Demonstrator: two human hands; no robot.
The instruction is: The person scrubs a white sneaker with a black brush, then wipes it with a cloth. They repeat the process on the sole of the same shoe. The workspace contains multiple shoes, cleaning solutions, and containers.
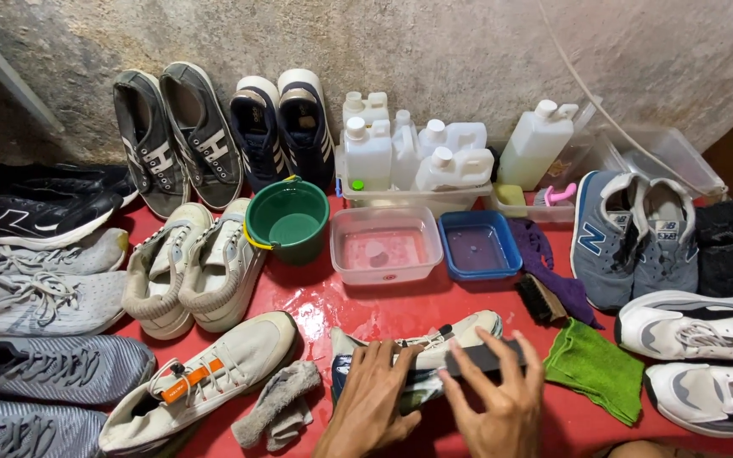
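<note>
While two hands (375, 394) (494, 399) grip one sneaker (434, 343), three basins (388, 244) wait.

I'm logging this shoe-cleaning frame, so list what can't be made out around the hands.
- Head view: the pale sneaker with a dark sole is largely covered by the left hand and right hand.
- The dark flat object under the right fingers is mostly hidden; its kind is unclear.
- Both wrists are cut off by the bottom edge.
- The contents of the green plastic bucket cannot be told.
</note>
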